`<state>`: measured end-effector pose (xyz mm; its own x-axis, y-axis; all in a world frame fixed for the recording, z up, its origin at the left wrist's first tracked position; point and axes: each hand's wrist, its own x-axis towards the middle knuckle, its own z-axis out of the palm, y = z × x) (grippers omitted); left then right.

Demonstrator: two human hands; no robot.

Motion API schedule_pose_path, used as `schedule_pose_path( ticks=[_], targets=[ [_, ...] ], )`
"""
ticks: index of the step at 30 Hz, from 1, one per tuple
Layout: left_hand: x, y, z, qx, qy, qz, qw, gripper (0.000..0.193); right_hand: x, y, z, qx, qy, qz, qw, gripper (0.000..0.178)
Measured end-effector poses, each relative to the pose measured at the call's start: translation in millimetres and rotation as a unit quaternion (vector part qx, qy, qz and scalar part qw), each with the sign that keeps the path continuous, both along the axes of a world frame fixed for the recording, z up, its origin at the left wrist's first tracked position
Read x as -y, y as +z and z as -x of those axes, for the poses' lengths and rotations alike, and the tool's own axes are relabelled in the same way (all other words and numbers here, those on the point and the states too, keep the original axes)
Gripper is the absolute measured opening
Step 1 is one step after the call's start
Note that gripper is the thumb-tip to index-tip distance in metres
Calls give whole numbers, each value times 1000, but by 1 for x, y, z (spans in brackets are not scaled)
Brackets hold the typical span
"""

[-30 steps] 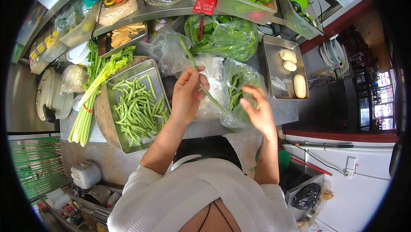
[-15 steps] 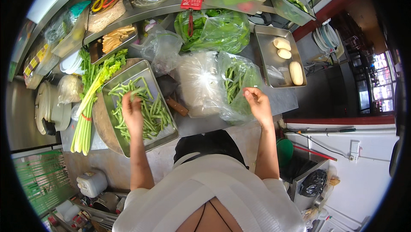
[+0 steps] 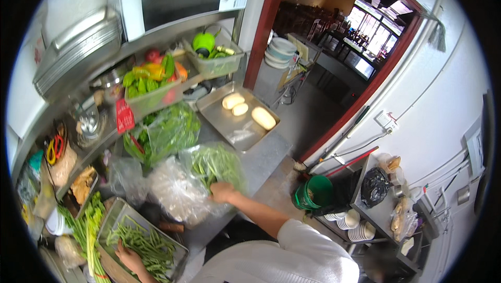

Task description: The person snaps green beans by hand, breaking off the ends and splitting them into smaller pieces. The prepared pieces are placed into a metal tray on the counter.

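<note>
My right hand (image 3: 223, 193) reaches to the mouth of a clear plastic bag (image 3: 241, 171) of green beans (image 3: 210, 164). Its fingers are curled against the beans, their tips partly hidden. Low on the left, my left hand (image 3: 129, 258) lies over a metal tray (image 3: 180, 256) of loose green beans (image 3: 151, 249). The fingers of that hand are a little apart, and I see nothing gripped in them. Between the two hands a cloudy white plastic bag (image 3: 175, 191) sits beside a wooden knife handle (image 3: 171, 226).
Celery (image 3: 94, 231) stands left of the tray. Beyond the bags are bagged leafy greens (image 3: 175, 129), a tub of peppers (image 3: 151, 87) and a metal tray (image 3: 245, 139) with pale peeled vegetables (image 3: 263, 118). A green bucket (image 3: 314, 193) stands off the counter's right end.
The view has swung to the right. My right hand has moved from the bag's right side to its beans. My left hand, earlier raised with a bean, is lower over the tray.
</note>
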<state>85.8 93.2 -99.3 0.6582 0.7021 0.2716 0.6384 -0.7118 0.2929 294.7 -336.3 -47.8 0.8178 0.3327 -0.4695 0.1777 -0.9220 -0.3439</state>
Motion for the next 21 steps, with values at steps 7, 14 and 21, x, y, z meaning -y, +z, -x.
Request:
schedule_pose_path(
  ticks=[7,14,21],
  targets=[
    [18,43,-3,-169,-71,-85,979,61,38,27,16,-145,-216,-368,893,41],
    [17,54,-9,-322,-46,-53,944,58,39,112,37,-98,-186,-516,831,33],
    [164,154,-85,171,-397,320,843,65,42,165,69,12,72,-460,885,27]
  ],
)
